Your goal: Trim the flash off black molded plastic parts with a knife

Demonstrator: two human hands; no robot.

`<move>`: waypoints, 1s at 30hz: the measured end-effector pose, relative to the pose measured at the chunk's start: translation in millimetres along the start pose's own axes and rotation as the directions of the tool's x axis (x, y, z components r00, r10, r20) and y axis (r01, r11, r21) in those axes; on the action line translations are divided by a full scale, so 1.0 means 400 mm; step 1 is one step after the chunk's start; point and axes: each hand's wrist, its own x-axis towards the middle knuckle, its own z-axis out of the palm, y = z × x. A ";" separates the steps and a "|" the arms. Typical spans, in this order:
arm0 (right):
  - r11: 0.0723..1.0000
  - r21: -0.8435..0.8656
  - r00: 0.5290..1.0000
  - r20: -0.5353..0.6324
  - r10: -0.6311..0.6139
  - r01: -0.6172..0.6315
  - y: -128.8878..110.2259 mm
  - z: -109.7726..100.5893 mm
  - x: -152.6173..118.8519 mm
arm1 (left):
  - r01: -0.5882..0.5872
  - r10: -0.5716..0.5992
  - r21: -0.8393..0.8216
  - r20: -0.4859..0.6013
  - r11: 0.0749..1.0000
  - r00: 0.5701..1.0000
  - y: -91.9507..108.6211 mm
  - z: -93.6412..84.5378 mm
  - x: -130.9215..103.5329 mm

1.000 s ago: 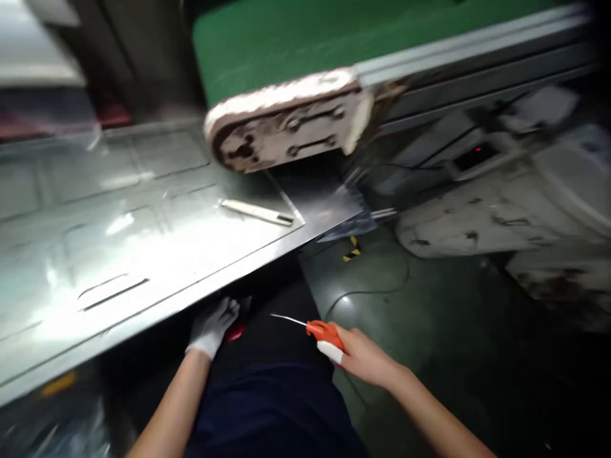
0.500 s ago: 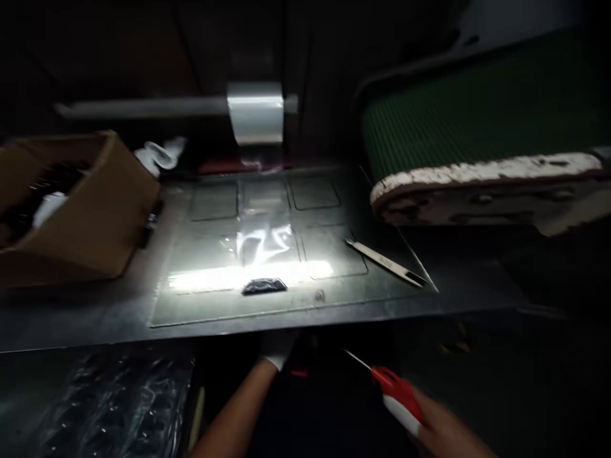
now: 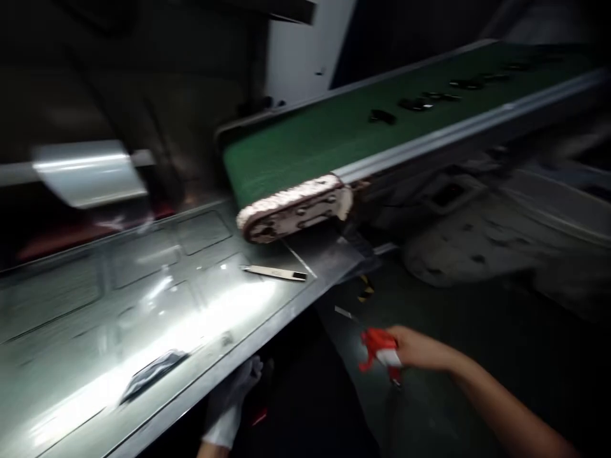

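Note:
My left hand (image 3: 226,404), in a white glove, is low beside the table's front edge. Its fingers are dim and smeared, so their grip cannot be made out. Out to the right, over the dark floor, my right hand (image 3: 382,350) is closed in a blur of red and white. From it a thin tool with a pale flat tip (image 3: 344,312) sticks out forward; whether the red is glove or handle is unclear. On the glass-like sheet (image 3: 157,305) lie tweezers (image 3: 274,273) and a small dark glossy piece (image 3: 153,375).
A green conveyor belt (image 3: 305,143) runs from beyond the table to the upper right, carrying several small dark parts (image 3: 415,104). A roll of clear film (image 3: 90,173) hangs at the back left. Grey machinery or covering (image 3: 477,235) stands at the right.
The view has swung right, so the box and tray on the left are out of sight and more of the conveyor shows. My right hand has moved outward, away from my body.

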 end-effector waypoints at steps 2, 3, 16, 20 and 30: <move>0.998 0.062 0.982 -0.189 0.011 0.001 0.017 -0.049 -0.006 | 0.070 -0.074 0.072 0.050 0.995 0.996 -0.026 0.018 -0.033; 0.996 0.084 0.959 -0.283 0.006 0.019 0.025 -0.058 0.000 | 0.092 -0.099 0.101 0.064 0.991 0.993 -0.033 0.026 -0.048; 0.999 0.024 0.933 -0.358 0.039 -0.033 0.004 0.217 0.289 | -0.258 0.328 -0.339 0.168 0.905 0.930 0.162 0.052 -0.305; 0.984 0.060 0.986 0.006 -0.167 0.166 -0.150 0.298 0.220 | -0.373 0.444 -0.477 0.040 0.796 0.895 0.237 0.028 -0.304; 0.429 0.087 0.408 0.191 -0.893 0.899 -0.621 0.417 0.058 | -0.543 0.532 -0.218 -0.114 0.811 0.839 0.225 -0.022 -0.303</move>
